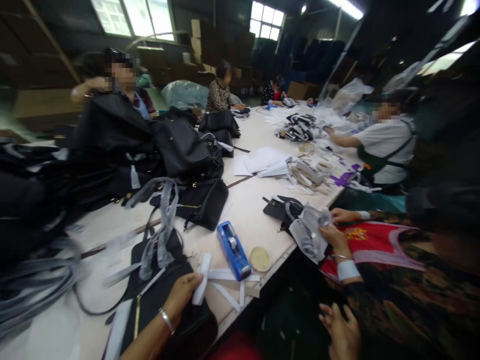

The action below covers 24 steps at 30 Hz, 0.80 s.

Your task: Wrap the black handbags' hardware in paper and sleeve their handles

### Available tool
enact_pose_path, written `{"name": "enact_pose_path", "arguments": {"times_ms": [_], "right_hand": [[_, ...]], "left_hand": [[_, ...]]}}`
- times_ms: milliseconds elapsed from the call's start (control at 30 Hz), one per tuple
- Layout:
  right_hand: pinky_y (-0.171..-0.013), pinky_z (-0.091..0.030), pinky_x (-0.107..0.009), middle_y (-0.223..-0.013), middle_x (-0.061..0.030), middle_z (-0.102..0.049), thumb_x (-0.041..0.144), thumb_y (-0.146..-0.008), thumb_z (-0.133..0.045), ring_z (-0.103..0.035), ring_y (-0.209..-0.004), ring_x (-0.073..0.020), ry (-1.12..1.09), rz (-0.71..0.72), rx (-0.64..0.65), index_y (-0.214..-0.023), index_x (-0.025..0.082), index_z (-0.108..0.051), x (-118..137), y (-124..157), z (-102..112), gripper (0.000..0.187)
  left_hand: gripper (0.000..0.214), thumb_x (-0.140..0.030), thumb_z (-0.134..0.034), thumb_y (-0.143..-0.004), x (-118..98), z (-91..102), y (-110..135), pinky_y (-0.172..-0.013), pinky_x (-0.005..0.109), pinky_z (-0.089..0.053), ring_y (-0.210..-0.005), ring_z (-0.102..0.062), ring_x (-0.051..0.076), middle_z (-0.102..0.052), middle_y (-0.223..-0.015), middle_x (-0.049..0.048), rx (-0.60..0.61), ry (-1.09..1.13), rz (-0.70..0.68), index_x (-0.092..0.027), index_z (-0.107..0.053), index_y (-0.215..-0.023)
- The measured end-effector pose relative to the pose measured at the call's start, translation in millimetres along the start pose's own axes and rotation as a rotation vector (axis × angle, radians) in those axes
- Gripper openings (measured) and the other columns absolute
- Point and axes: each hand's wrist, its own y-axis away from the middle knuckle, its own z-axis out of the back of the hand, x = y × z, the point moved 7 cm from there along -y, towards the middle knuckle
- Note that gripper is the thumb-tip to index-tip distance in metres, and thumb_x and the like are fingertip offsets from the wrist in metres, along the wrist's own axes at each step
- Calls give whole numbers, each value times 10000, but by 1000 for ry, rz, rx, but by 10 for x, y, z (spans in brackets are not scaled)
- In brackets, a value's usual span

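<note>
My left hand [181,296], with a silver bracelet at the wrist, pinches a folded white strip [203,280] over a black handbag [195,320]. The bag lies on the table with a gold zip and a handle wrapped in clear plastic film [165,225]. Right of the strip stands a blue tape dispenser [233,250]. Several loose white strips [227,296] lie by it at the table edge. My right hand [340,330] is off the table at the lower right, its fingers apart and nothing seen in them.
A co-worker beside me on the right holds a plastic-wrapped piece [308,232]. Black bags [183,145] are heaped at the left. A round yellowish lid or roll [260,259], white sheets [262,162] and scraps lie on the table [247,202]. Other people sit around it.
</note>
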Motion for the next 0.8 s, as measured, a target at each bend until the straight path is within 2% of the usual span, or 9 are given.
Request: {"name": "enact_pose_path", "arguments": {"times_ms": [100,167,233,333,467,600,667,733,800], "right_hand": [[-539,-514,-279,-714,-38,-670,548,-722,-613,-602,-571,-165,83,29,482,-1198,146,-559,200,916,-1016,625],[-494,-483,-276,-784,-61,-679,553,-777,-551,-586,-561,-166,104,-2,812,-1120,161,-608,277,1656,-1628,524],[-599,-501,-293,-998,-81,-671,520,-773,-586,-629,-738,-198,130,46,962,-1179,204,-575,350,2195,-2060,515],[-734,-484,-329,-982,-55,-682,451,-748,-638,-628,-793,-205,199,150,1082,-1106,219,-618,374,2576,-2489,427],[-689,-481,-314,-766,-40,-694,376,-749,-615,-632,-732,-214,223,157,1142,-832,164,-665,292,2596,-2747,233],[-665,-486,-301,-766,-45,-683,296,-728,-628,-631,-709,-212,232,189,1151,-878,150,-662,324,2597,-2752,212],[-720,-482,-322,-859,-61,-680,266,-779,-582,-634,-759,-219,292,334,1061,-1124,165,-599,458,2605,-2653,361],[-755,-473,-338,-971,-82,-676,254,-859,-491,-640,-821,-229,423,610,983,-1356,213,-407,654,2680,-2550,505],[-710,-477,-326,-977,-92,-689,266,-912,-429,-655,-814,-236,613,886,977,-1413,258,-320,785,2814,-2505,512]], "left_hand": [[389,-517,-676,-657,-4,39,23,-518,238,-323,-507,-472,128,-581,-527,-24,-29,32,-32,-129,-681,-678],[392,-505,-670,-666,-18,33,60,-543,244,-357,-543,-508,140,-622,-576,-4,-19,47,-57,-123,-707,-744],[409,-487,-667,-673,-36,20,110,-607,263,-411,-637,-569,172,-683,-689,28,10,64,-89,-127,-722,-859],[469,-445,-675,-673,-46,43,201,-752,310,-456,-829,-618,226,-722,-904,70,40,90,-141,-146,-697,-1034],[539,-407,-681,-685,9,151,326,-859,358,-453,-936,-625,261,-714,-1029,92,23,167,-177,-163,-638,-1164],[462,-378,-673,-710,68,165,391,-878,364,-452,-902,-645,259,-725,-1005,96,57,195,-184,-145,-669,-1108],[425,-368,-690,-694,94,167,384,-867,356,-458,-890,-649,260,-731,-978,98,53,186,-179,-137,-694,-1052],[397,-361,-691,-691,119,181,362,-852,342,-464,-893,-647,256,-732,-967,92,29,178,-177,-144,-703,-1023],[372,-350,-679,-697,134,192,341,-834,330,-469,-898,-644,252,-732,-959,84,9,165,-185,-151,-705,-1010]]}}
